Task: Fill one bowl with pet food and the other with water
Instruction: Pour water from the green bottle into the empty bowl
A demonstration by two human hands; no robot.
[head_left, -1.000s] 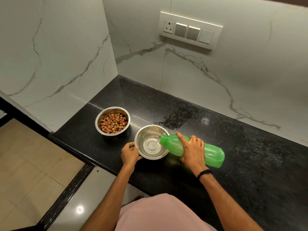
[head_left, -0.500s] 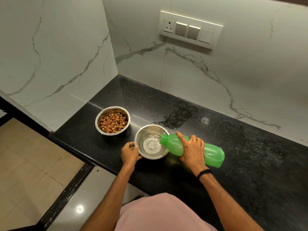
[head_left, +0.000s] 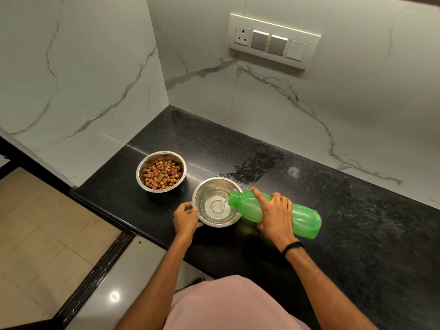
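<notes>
Two steel bowls stand on the black counter [head_left: 357, 234]. The left bowl [head_left: 141, 177] holds brown pet food pieces [head_left: 162, 175]. The right bowl [head_left: 197, 196] has clear water in its bottom. My right hand [head_left: 273, 215] grips a green plastic bottle [head_left: 302, 216] lying almost level, its open mouth over the right bowl's rim, and a thin stream of water runs from it into the bowl. My left hand [head_left: 185, 217] holds the near left rim of that bowl, thumb on the edge.
White marble walls close the counter at the left and back. A switch and socket panel [head_left: 273, 41] sits on the back wall. A wet patch [head_left: 257, 163] lies behind the water bowl. The counter's front edge drops to a tiled floor [head_left: 35, 234].
Both hands and the bottle stay in the same place. Water keeps flowing into the right bowl, with a little more water in its bottom.
</notes>
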